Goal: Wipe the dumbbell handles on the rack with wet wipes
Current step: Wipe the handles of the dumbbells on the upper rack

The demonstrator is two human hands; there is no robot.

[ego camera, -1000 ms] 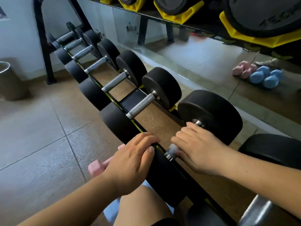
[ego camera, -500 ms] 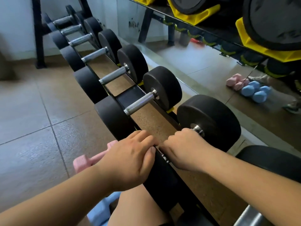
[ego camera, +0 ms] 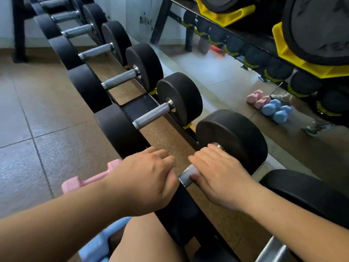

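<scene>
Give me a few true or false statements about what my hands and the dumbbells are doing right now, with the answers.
The right hand grips a dumbbell handle. True.
The left hand holds up a wet wipe in plain sight. False: no wipe shows; it rests on a black dumbbell head.
A pink dumbbell lies on the floor. True.
The dumbbell heads are yellow. False: they are black.

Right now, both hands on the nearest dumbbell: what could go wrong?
No wipe shows under the right grip on the handle; it may be rubbing bare.
If the dumbbell rolls, the left grip, curled over the near head, could get pinched.
Pink dumbbell on the floor nearby: trip hazard.
</scene>
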